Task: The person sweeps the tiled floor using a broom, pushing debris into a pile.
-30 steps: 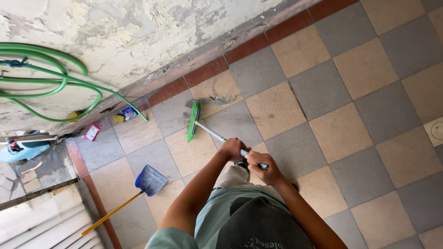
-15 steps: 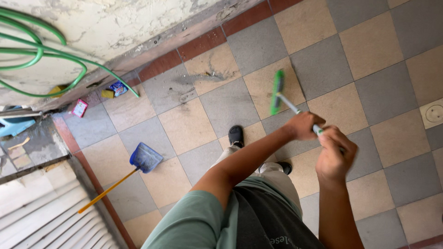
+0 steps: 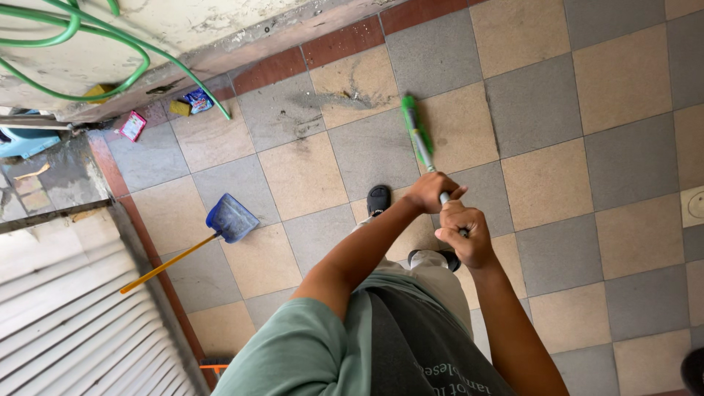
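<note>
Beyond my fingers, the broom (image 3: 415,132) meets the floor; left hand (image 3: 429,192) and right hand (image 3: 463,236) clamp its handle.

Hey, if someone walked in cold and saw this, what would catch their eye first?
First, the green broom at centre, its handle gripped by the left hand and, just below it, the right hand, with its head on the beige-and-grey checkered tile floor. Next, the blue dustpan with a yellow handle lying at left, and the green hose looped on the peeling wall at top left.
</note>
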